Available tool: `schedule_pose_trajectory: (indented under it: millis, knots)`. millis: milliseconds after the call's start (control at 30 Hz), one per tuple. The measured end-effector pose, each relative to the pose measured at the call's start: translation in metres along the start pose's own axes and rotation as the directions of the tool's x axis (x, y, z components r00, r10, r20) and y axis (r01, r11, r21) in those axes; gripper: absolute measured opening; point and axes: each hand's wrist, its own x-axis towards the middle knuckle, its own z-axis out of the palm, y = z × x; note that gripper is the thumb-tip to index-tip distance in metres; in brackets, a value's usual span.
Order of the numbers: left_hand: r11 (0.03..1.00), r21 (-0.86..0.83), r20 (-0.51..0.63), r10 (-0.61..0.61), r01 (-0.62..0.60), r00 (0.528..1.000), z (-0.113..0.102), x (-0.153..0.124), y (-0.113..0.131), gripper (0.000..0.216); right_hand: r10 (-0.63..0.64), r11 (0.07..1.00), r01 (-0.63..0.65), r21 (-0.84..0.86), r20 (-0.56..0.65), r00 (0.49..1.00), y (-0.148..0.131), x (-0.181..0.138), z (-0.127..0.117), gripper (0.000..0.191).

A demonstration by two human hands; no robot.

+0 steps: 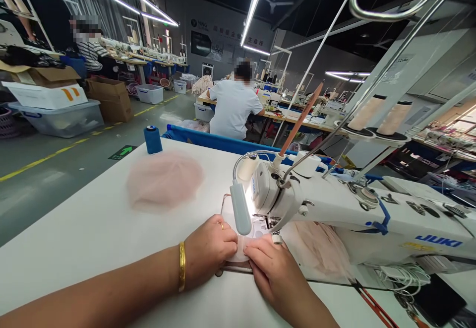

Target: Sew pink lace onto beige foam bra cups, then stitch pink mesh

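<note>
A small pale piece of fabric (242, 254) with a curved lower edge lies at the needle end of a white sewing machine (316, 204). On its left side my left hand (208, 243), with a ring and a gold bracelet, pinches the edge with bent fingers. My right hand (273, 266) grips the same piece from the right, its thumb and fingers pressed together just below the machine head. A grey clip-on lamp (241, 210) hangs over the piece and covers part of it. The needle itself cannot be made out.
Sheer pink fabric (165, 179) lies on the white table (122, 258), near a blue thread cone (152, 139). More pink fabric (322, 248) sits under the machine arm. A coiled white cable (403, 276) and a dark flat object (439, 295) are at right. Co-workers sit beyond.
</note>
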Motion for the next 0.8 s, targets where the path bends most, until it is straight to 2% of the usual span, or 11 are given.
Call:
schedule_pose_trajectory:
  millis: [133, 333, 500, 800]
  knots:
    - [0.999, 0.034, 0.004, -0.027, 0.027, 1.000, -0.001, 0.004, -0.001, 0.018, 0.019, 1.000, -0.019, -0.005, -0.024, 1.000, 0.003, 0.001, 0.002, 0.035]
    - [0.995, -0.081, 0.010, 0.060, -0.059, 0.998, -0.004, 0.004, 0.002, 0.023, -0.005, 0.998, 0.002, -0.055, -0.052, 0.999, 0.004, -0.001, 0.004, 0.044]
    - [0.997, -0.064, 0.043, 0.044, -0.041, 0.998, -0.003, 0.005, 0.000, 0.023, 0.026, 0.997, -0.030, -0.066, -0.052, 0.998, 0.004, 0.000, 0.004, 0.045]
    - [0.998, 0.049, -0.005, -0.039, 0.039, 0.999, 0.002, 0.009, -0.004, 0.024, 0.105, 0.991, -0.110, -0.082, -0.060, 0.993, 0.009, 0.003, 0.011, 0.043]
